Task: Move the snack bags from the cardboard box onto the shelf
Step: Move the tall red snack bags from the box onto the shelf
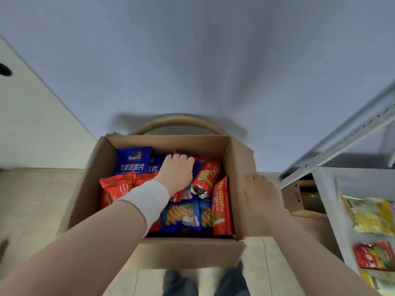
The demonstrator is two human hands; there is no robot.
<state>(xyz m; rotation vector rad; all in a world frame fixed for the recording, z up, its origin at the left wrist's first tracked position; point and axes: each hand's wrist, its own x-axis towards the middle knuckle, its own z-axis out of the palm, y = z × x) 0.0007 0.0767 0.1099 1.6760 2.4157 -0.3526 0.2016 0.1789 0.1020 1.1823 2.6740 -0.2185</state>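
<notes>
An open cardboard box [89, 180] stands in front of me, filled with several red and blue snack bags. My left hand [176, 171] is inside the box, fingers curled down over a bag [197, 167] near the back middle; whether it grips the bag is hidden. A big blue bag [132, 160] lies at the back left, and a red bag [221, 210] stands along the right wall. My right hand [259, 193] lies flat and open on the box's right flap. The shelf [327, 189] is at the right, with a yellow bag [372, 214] and a red bag [374, 256] on it.
A round wooden chair back [175, 120] shows behind the box. A smaller cardboard box [294, 195] sits low under the shelf's metal frame [350, 133]. A pale wall runs behind, a light panel at the left. My shoes [205, 283] stand on the floor below the box.
</notes>
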